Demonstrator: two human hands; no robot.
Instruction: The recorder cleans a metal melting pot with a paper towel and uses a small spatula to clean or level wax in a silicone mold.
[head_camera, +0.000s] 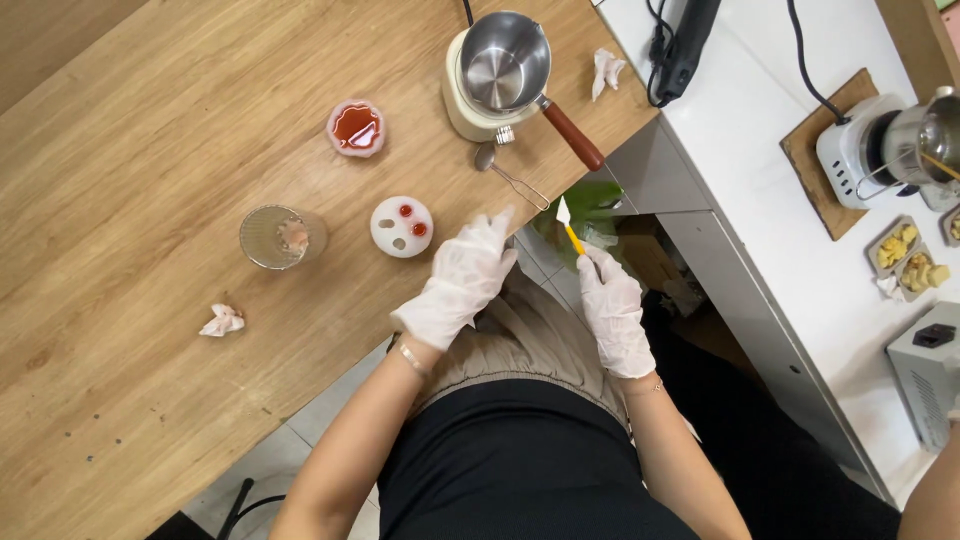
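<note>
Two gloved hands hung off the table edge, apart. My right hand (612, 312) pinched a small yellow-handled spatula (567, 222), blade up, clear of the wood. My left hand (460, 280) hovered flat and empty; at its 11 o'clock lay a white round mould (401, 226) with red-filled cavities.
</note>
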